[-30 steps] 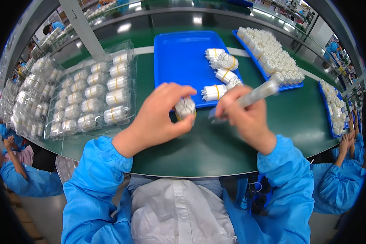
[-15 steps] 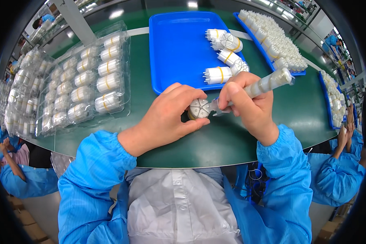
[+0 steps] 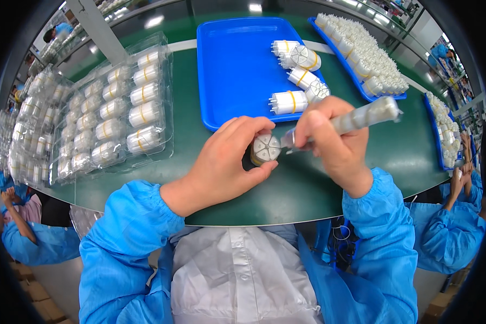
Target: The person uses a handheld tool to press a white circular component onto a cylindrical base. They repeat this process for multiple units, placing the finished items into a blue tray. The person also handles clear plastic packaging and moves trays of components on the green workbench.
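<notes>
My left hand (image 3: 216, 164) curls thumb and fingers around a short white cylinder bundle (image 3: 267, 148) standing on the green table. Its round top faces up, divided into wedge-shaped segments by dark lines, and a yellowish band shows low on its side. In my right hand (image 3: 337, 143) is a hand tool (image 3: 368, 114) with a thick, pale, wrapped-looking handle, which slants up to the right. The tool's narrow greyish tip points at the right rim of the bundle's top; blur hides whether they touch.
Beyond my hands a blue tray (image 3: 237, 70) holds several banded white bundles (image 3: 289, 101) at its right side. Clear plastic blister trays (image 3: 110, 127) of similar bundles sit left. A heaped blue tray (image 3: 356, 81) stands far right. Co-workers in blue sleeves (image 3: 451, 229) flank me.
My right hand and the tool have shifted slightly right, and the tip has drawn back a little from the bundle's top. My left hand still holds the bundle, nearly in place.
</notes>
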The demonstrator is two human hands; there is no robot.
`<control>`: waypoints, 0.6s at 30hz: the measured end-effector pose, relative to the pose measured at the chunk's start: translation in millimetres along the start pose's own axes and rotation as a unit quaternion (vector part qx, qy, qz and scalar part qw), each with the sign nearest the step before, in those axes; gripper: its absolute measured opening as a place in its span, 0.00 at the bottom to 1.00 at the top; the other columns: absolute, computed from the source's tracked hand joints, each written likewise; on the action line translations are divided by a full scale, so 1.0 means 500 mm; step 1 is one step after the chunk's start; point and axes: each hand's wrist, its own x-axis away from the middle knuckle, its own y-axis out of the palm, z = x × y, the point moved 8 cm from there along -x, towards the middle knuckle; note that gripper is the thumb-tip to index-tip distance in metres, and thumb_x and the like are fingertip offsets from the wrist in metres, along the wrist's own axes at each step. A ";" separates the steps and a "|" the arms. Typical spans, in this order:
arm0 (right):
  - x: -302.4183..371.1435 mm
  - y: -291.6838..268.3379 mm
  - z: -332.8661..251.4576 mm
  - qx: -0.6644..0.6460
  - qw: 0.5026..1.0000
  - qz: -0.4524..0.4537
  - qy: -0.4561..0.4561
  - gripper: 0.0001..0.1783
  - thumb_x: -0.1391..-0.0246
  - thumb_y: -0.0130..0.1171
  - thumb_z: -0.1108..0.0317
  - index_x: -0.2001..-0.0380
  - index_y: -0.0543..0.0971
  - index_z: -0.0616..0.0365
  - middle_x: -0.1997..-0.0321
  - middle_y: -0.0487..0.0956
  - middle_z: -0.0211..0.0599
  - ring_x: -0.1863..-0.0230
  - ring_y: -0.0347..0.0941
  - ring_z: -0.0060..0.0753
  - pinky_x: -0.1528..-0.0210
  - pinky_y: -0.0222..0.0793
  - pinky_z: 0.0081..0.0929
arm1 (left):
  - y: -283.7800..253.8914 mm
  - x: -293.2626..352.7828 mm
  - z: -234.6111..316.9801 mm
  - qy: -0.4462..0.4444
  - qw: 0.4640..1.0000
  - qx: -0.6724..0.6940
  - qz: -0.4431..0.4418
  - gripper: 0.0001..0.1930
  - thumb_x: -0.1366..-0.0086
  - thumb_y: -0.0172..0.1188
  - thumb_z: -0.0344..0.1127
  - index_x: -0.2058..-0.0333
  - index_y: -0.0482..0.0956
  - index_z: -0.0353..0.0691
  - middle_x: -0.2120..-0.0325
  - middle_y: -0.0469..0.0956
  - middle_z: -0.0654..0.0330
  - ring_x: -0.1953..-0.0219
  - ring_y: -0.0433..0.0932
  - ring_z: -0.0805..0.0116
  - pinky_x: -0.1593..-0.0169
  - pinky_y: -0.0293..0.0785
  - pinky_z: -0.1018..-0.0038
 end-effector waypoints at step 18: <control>-0.007 -0.015 0.022 -0.061 0.997 0.010 0.051 0.14 0.35 0.53 0.67 0.76 0.73 0.58 0.77 0.77 0.29 0.76 0.69 0.16 0.73 0.67 0.19 | 0.008 0.000 -0.006 -0.008 1.000 -0.016 -0.002 0.26 0.50 0.71 0.27 0.50 0.74 0.38 0.58 0.77 0.56 0.59 0.77 0.61 0.56 0.74 0.70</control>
